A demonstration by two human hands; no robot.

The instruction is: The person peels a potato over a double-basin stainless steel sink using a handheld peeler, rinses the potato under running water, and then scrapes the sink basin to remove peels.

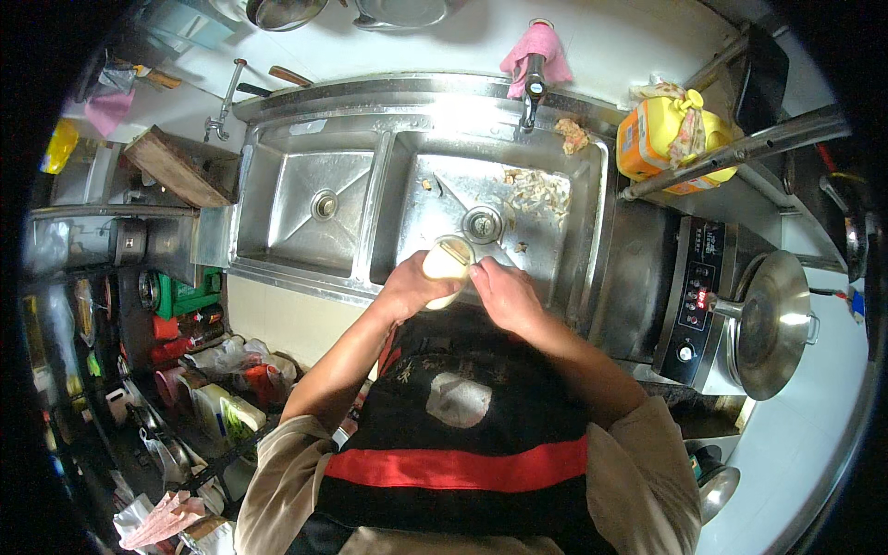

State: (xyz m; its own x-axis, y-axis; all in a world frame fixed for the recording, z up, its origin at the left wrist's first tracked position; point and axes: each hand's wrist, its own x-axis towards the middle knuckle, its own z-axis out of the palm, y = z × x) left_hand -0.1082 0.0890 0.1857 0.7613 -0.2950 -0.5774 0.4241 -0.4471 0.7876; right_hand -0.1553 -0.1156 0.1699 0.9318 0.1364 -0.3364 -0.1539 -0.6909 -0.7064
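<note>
My left hand (409, 286) is wrapped around a rounded clear container (447, 267) with pale, cream-coloured contents, above the near edge of the right sink basin. Just to its right, my right hand (505, 291) has its fingers bent together at the container's rim; whether a small thing is between them cannot be told. Beyond both hands lies the drain (482, 223) of the right steel basin (444, 180). Pale peelings or scraps (538, 198) are spread over that basin's far right part.
A second basin (322, 173) adjoins on the left. The faucet (533, 94) carries a pink cloth (538, 52). To the right stand a yellow jug (666, 139), a metal rail (735, 154) and a cooker panel (694, 298) with a wok (773, 326). A wooden board (177, 166) leans at left.
</note>
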